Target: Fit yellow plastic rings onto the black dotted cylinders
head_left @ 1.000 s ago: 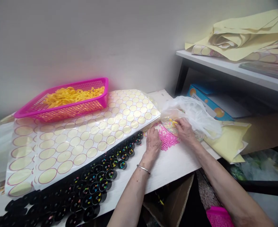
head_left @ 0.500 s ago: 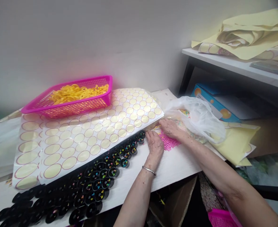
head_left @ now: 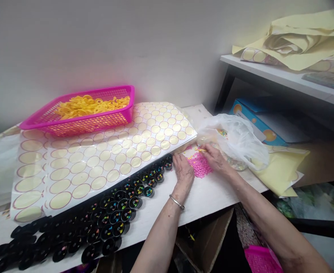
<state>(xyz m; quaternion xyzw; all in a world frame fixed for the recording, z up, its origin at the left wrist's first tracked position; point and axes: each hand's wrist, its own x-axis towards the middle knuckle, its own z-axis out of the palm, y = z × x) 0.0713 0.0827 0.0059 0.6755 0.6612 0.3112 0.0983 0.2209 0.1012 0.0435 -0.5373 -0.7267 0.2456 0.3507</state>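
My left hand (head_left: 183,169) rests knuckles-up on the white board beside a small heap of pink beads (head_left: 200,165), its fingers curled down so what they hold is hidden. My right hand (head_left: 214,156) sits just right of the heap at the mouth of a clear plastic bag (head_left: 235,136) of mixed beads, its fingertips pinched on a small yellow bit (head_left: 200,149). Rows of black round discs (head_left: 121,206) with coloured dots lie left of my left hand.
A sheet of round cream stickers (head_left: 104,159) covers the board's back part, with a pink basket (head_left: 78,124) of yellow rings on it. A blue box (head_left: 255,123) lies under a white shelf (head_left: 283,77) holding yellow paper. A cardboard box (head_left: 209,242) stands below the board edge.
My right hand left the bag, swept left over the pink beads, then drew back to the heap's right side with a yellow bit. My left hand stayed in place.
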